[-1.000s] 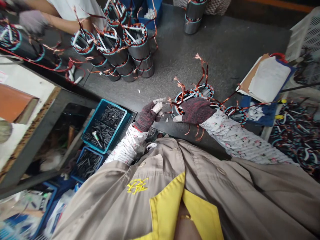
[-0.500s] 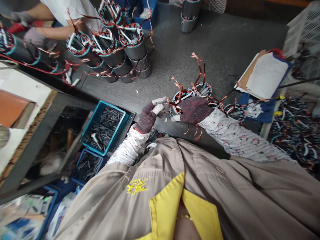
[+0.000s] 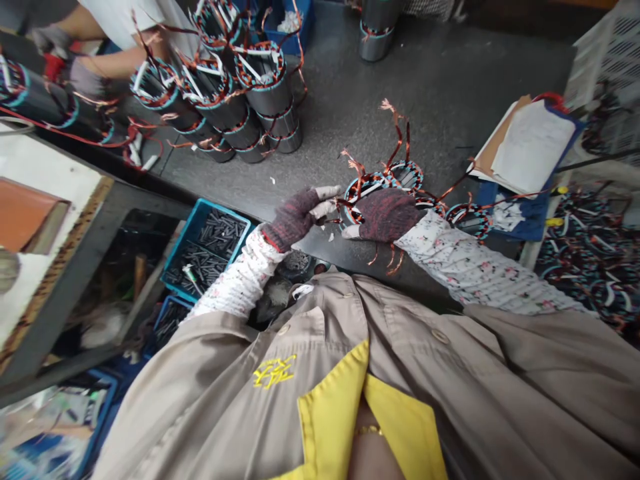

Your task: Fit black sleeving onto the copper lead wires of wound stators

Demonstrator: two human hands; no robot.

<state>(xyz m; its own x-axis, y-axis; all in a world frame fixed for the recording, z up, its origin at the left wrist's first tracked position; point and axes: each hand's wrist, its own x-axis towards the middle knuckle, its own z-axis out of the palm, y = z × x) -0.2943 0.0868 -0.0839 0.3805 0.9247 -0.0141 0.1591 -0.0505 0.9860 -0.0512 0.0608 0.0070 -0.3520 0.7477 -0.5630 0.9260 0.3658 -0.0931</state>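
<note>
My left hand point(image 3: 303, 212), in a dark knitted glove with pale fingertips, has its fingertips closed around a copper wire lead point(image 3: 339, 205) at the left side of a motor stator point(image 3: 351, 192). My right hand point(image 3: 387, 215), gloved alike, is wrapped over that stator's near side and hides much of it. The stator has a light blue rim, red-brown windings and white strips. Twisted leads with frayed copper ends point(image 3: 386, 107) rise behind the hand. More stators point(image 3: 469, 220) stand against it on the right, partly covered by my right hand and sleeve.
Stacked stators point(image 3: 270, 93) stand at the back left, beside a co-worker's gloved hand point(image 3: 87, 77). A teal bin point(image 3: 173, 257) of small dark pieces is left of me. Papers point(image 3: 533, 150) lie right, near a crate point(image 3: 603, 73) and heaped wound parts point(image 3: 590, 253).
My left hand has stretched right toward the stator and its fingers have straightened onto the wire lead. My right hand stays on the stator. The co-worker's hands have shifted slightly.
</note>
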